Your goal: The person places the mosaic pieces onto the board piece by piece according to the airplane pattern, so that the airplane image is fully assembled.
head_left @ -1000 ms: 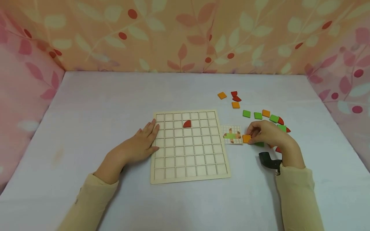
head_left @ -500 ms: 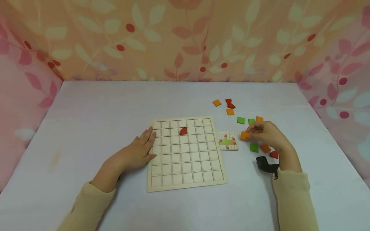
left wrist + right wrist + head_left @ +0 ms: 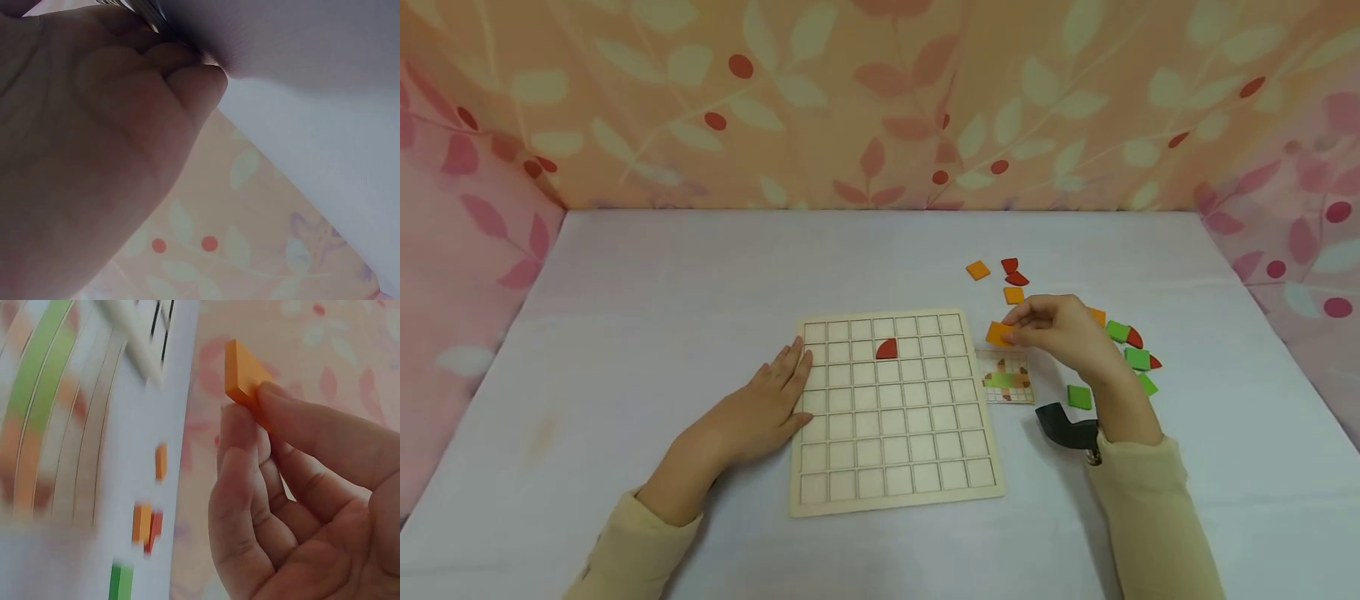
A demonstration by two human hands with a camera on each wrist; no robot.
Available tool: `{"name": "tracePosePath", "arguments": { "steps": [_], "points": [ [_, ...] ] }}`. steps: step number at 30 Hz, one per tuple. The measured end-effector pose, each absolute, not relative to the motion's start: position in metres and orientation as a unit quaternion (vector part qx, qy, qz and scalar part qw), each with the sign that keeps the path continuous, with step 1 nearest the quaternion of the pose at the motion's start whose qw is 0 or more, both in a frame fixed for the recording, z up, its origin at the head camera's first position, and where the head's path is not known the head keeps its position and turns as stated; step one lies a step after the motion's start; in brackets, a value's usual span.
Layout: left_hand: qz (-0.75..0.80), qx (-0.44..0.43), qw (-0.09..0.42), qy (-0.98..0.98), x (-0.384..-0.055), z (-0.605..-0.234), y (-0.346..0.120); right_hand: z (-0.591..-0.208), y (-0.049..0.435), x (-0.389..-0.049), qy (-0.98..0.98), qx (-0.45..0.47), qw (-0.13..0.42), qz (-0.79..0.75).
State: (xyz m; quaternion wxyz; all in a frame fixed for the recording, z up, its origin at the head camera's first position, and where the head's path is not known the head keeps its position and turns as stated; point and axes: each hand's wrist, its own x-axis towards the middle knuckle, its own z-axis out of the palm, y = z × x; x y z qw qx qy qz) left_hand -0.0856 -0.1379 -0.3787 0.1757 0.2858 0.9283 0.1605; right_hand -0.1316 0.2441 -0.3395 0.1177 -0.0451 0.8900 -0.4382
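Between thumb and fingertips my right hand (image 3: 1063, 333) pinches an orange square tile (image 3: 998, 334), held just above the pattern card (image 3: 1007, 375). The right wrist view shows the same orange tile (image 3: 244, 372) gripped at one end and raised off the table. My left hand (image 3: 760, 417) rests with extended fingers on the left edge of the wooden grid board (image 3: 880, 505). One red quarter-round tile (image 3: 887, 349) lies in a cell of the board's second row. In the left wrist view my left hand (image 3: 125, 125) fills the left side, and its fingertips are partly hidden.
Loose orange tiles (image 3: 977, 270), red pieces (image 3: 1017, 278) and green squares (image 3: 1079, 397) lie scattered right of the board. Some sit behind the right hand and arm. A black curved wrist mount (image 3: 1066, 429) hangs by the right wrist. Floral cloth (image 3: 880, 108) walls the white table.
My right hand has lifted the orange tile from beside the card and carried it left and away, toward the board's right edge. The left hand stays on the board; the head view shifts slightly.
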Motion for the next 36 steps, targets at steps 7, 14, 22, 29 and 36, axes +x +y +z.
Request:
{"name": "tracePosePath", "arguments": {
  "steps": [7, 14, 22, 29, 36],
  "points": [
    [0.162, 0.279, 0.183, 0.929, -0.087, -0.377, -0.137, -0.343, 0.204, -0.135, 0.866, -0.069, 0.147, -0.472],
    [0.168, 0.278, 0.188, 0.927, -0.082, -0.373, -0.138, -0.353, 0.167, -0.134, 0.860, -0.099, 0.175, -0.469],
    [0.152, 0.276, 0.181, 0.932, -0.082, -0.372, -0.138, -0.356, 0.138, -0.142, 0.864, -0.138, 0.199, -0.441],
    [0.159, 0.279, 0.183, 0.929, -0.083, -0.369, -0.137, -0.358, 0.131, -0.145, 0.870, -0.139, 0.216, -0.420],
    [0.158, 0.273, 0.189, 0.930, -0.081, -0.365, -0.137, -0.359, 0.125, -0.147, 0.880, -0.139, 0.214, -0.401]
  ]
}}
